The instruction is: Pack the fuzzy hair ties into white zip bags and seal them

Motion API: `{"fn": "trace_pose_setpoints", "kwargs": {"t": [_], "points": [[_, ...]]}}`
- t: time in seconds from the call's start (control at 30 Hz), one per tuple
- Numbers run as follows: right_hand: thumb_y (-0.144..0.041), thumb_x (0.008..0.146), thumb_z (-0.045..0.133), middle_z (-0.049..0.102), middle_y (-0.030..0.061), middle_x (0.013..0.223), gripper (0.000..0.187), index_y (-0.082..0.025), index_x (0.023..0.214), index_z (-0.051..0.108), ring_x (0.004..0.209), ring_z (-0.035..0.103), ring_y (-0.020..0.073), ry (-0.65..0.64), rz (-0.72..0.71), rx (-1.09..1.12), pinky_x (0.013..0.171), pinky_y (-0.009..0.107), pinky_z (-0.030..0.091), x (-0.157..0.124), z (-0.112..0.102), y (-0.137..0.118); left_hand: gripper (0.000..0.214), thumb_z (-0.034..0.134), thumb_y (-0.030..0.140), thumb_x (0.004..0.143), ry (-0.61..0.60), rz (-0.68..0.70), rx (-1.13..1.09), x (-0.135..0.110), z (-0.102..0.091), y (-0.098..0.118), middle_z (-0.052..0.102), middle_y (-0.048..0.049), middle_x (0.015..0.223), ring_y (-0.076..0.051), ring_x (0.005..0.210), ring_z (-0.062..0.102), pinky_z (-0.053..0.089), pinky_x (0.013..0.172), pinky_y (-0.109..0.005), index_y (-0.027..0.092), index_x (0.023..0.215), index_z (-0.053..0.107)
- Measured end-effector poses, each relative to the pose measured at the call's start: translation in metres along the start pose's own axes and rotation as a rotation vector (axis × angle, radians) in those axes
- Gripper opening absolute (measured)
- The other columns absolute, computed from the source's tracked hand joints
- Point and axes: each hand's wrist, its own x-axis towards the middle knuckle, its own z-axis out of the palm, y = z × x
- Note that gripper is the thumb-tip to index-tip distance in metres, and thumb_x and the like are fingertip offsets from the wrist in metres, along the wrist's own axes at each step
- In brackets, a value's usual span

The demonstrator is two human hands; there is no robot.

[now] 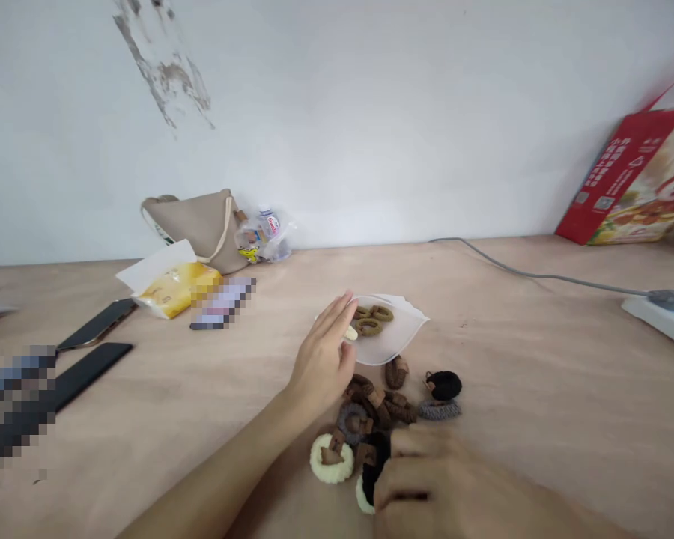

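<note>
The wall [371, 135] closes off the far edge of the table [202, 404], whose broad pinkish top runs out of view left and right, with room on both sides of the hands. At the far right a red bag [612, 180] stands against the wall; far left, a beige bag [196, 221] leans there. The right hand [427, 479], blurred, is over the near rings beside a black ring [380, 458]; whether it pinches anything I cannot tell. The left hand [326, 355] holds its fingers straight and side by side at the pouch's left edge; its thumb's grip is unclear. Rightward, a power strip [663, 322] and grey cable [517, 267] bound the space; leftward, a yellow pack [180, 288] does. The white pouch [390, 346] lies beyond the pile, olive rings [369, 327] showing inside; nearer sit brown rings [407, 410] and a cream ring [332, 474].
</note>
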Motion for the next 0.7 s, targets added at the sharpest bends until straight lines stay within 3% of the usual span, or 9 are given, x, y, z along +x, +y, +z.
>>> {"fn": "trace_pose_setpoints", "kwargs": {"t": [0.13, 0.23, 0.37, 0.47, 0.57, 0.7], "points": [[-0.031, 0.080, 0.067, 0.064, -0.0074, 0.071, 0.017, -0.022, 0.074, 0.055, 0.061, 0.048, 0.0132, 0.049, -0.067, -0.296, 0.051, 0.029, 0.030, 0.006, 0.022, 0.002, 0.057, 0.037, 0.004, 0.078, 0.005, -0.004, -0.005, -0.001, 0.000, 0.000, 0.043, -0.0112, 0.142, -0.021, 0.132, 0.038, 0.033, 0.110, -0.040, 0.012, 0.134, 0.043], [-0.028, 0.077, 0.069, 0.058, -0.0055, 0.061, 0.022, -0.020, 0.067, 0.051, 0.057, 0.046, 0.0137, 0.034, -0.054, -0.404, 0.051, 0.030, 0.029, 0.008, 0.023, 0.005, 0.056, 0.036, 0.005, 0.080, 0.004, 0.000, -0.016, -0.001, -0.001, -0.001, 0.043, -0.0098, 0.143, -0.020, 0.132, 0.038, 0.033, 0.110, -0.041, 0.014, 0.135, 0.043], [-0.023, 0.080, 0.064, 0.057, -0.0041, 0.063, 0.019, -0.020, 0.067, 0.050, 0.059, 0.046, 0.0142, 0.019, -0.040, -0.346, 0.053, 0.030, 0.029, 0.010, 0.011, 0.007, 0.054, 0.035, 0.006, 0.081, 0.002, -0.020, -0.042, -0.001, -0.002, -0.001, 0.043, -0.0082, 0.143, -0.020, 0.132, 0.038, 0.033, 0.110, -0.041, 0.017, 0.134, 0.044], [-0.009, 0.080, 0.058, 0.061, -0.0027, 0.074, 0.012, -0.019, 0.074, 0.055, 0.065, 0.049, 0.0142, 0.009, 0.148, -0.243, 0.055, 0.029, 0.031, 0.010, 0.000, 0.009, 0.053, 0.034, 0.006, 0.082, 0.008, -0.032, -0.049, 0.000, -0.002, -0.001, 0.044, -0.0095, 0.142, -0.019, 0.132, 0.038, 0.033, 0.110, -0.040, 0.014, 0.133, 0.045], [-0.006, 0.080, 0.056, 0.063, -0.0027, 0.086, 0.019, -0.022, 0.089, 0.060, 0.076, 0.054, 0.0152, -0.009, 0.323, -0.132, 0.064, 0.028, 0.037, 0.011, -0.005, 0.010, 0.054, 0.034, 0.006, 0.082, 0.012, -0.030, -0.052, 0.000, -0.003, -0.001, 0.043, -0.0083, 0.142, -0.018, 0.132, 0.038, 0.033, 0.110, -0.040, 0.015, 0.133, 0.045], [-0.010, 0.079, 0.060, 0.062, -0.0004, 0.090, 0.020, -0.023, 0.094, 0.062, 0.082, 0.056, 0.0184, -0.040, 0.321, -0.186, 0.067, 0.030, 0.040, 0.016, 0.001, 0.009, 0.055, 0.035, 0.005, 0.081, 0.006, -0.033, -0.049, 0.000, -0.003, -0.001, 0.043, -0.0073, 0.142, -0.018, 0.132, 0.038, 0.033, 0.110, -0.040, 0.016, 0.133, 0.045]]}}
